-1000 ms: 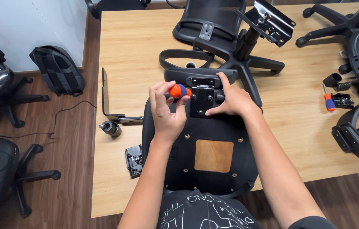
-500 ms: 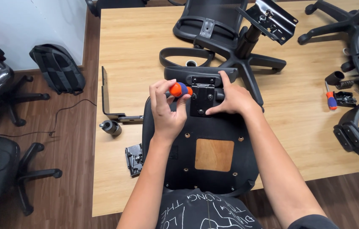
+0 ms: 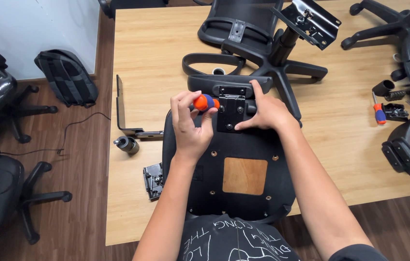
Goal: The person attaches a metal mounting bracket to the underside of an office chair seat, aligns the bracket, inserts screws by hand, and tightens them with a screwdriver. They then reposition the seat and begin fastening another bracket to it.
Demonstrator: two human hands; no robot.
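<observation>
A: Two orange-and-blue screwdrivers: one (image 3: 206,102) pinched in the left hand (image 3: 189,126), over the black metal bracket (image 3: 234,110).

B: The other (image 3: 379,113) lies right. Right hand (image 3: 266,112) presses flat, fingers spread, on that bracket atop the one upturned black seat (image 3: 229,169).

The screwdriver (image 3: 206,102) in the left hand (image 3: 190,126) has a smooth, glossy orange and blue plastic handle. Just right of it, under the right hand (image 3: 264,112), the bracket (image 3: 234,110) is matt black metal. Below the grip, the seat (image 3: 234,164) underside is matt black plastic with a bare brown wood patch (image 3: 244,176). The table (image 3: 156,53) is pale, smooth wood laminate.
</observation>
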